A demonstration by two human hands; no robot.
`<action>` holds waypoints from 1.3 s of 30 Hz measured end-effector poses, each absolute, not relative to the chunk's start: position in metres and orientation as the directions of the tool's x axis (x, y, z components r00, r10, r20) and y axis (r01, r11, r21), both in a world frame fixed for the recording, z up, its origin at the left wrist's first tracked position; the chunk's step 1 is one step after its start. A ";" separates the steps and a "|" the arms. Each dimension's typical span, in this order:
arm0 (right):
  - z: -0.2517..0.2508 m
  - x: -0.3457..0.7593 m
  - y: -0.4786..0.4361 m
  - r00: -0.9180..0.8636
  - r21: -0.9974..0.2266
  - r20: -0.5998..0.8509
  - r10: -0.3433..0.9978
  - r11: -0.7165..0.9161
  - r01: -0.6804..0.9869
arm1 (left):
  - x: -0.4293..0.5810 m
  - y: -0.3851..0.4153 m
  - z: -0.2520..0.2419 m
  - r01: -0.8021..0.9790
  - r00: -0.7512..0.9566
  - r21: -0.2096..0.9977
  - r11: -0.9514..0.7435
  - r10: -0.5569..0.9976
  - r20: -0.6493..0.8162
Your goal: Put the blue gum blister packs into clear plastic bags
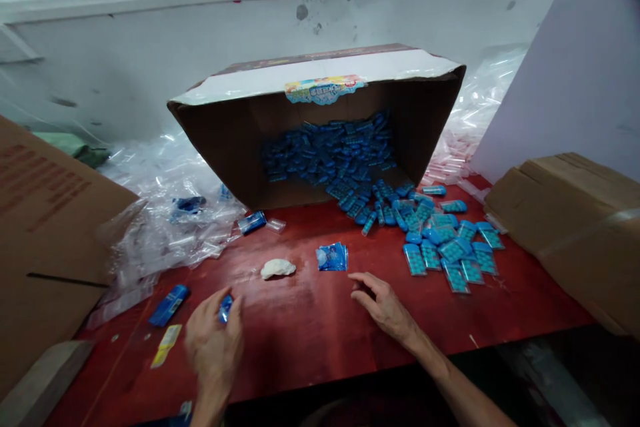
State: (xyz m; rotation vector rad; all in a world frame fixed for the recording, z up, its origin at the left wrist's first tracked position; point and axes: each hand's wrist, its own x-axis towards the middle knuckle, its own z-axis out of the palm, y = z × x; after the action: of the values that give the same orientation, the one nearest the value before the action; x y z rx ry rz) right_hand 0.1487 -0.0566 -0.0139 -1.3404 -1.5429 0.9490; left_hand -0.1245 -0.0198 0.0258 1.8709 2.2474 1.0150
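My left hand (214, 340), slightly blurred, is closed around a small shiny blue packet (225, 308) that shows between thumb and fingers. My right hand (386, 307) hovers over the red table with curved fingers apart and nothing visible in them. Just beyond its fingertips lies a small stack of blue printed cards (333, 257). A white lump (278, 269), perhaps putty, sits between the hands. To the right, several clear flat packs with blue caps and turquoise pellets (456, 250) lie in a loose pile.
A tipped cardboard box (220, 153) opens towards me, with many blue packs (330, 153) spilling out. Clear plastic bags (185, 227) heap up at left. A blue packet (169, 305) and yellow slip (166, 345) lie near my left hand. Cardboard boxes (590, 233) flank the table (310, 347).
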 end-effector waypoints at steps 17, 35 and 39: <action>-0.010 0.161 -0.072 -0.054 -0.899 0.104 0.993 0.117 0.421 | 0.005 0.043 -0.040 0.945 0.130 0.267 -0.189 0.966 0.222; -0.032 0.120 0.040 -0.017 -0.529 0.156 0.988 0.098 0.843 | 0.000 0.041 -0.040 0.941 0.220 0.187 -0.282 0.930 0.295; -0.031 0.119 0.037 -0.047 -0.502 0.184 0.982 0.135 0.854 | -0.001 0.042 -0.035 0.938 0.233 0.181 -0.295 0.925 0.300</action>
State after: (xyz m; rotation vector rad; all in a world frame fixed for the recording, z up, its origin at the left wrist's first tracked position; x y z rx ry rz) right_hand 0.1189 0.0366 -0.0311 -1.7592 -1.9413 0.3534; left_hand -0.0005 0.0423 -0.0353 2.4956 1.8867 0.5621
